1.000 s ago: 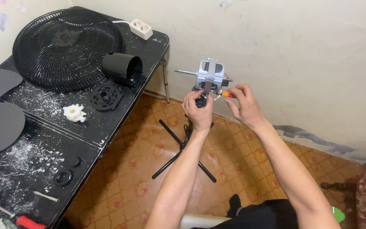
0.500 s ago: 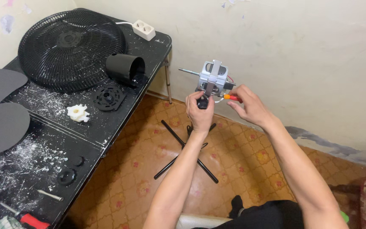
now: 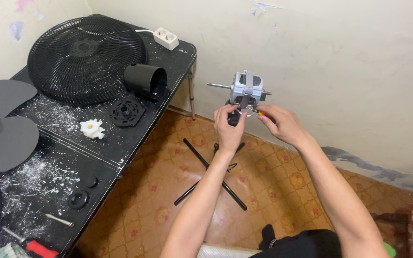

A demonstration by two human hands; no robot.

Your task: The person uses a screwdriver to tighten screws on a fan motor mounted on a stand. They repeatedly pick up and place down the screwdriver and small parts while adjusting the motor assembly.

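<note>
Fan motor (image 3: 244, 91): kept raised before the wall, barely shifted since the earlier frame. Gripped from below by the left hand (image 3: 229, 126), fingers closed; right hand (image 3: 279, 123) pinching an orange-handled tool (image 3: 256, 112) (tip against the motor).

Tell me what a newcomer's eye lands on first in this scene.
First, the grey fan motor held up in front of the wall: the left hand grips it from below while the right hand puts a small tool to its side. Next, the big black fan grille lying on the paint-flecked black table at left, with grey fan blades at that table's left edge.
</note>
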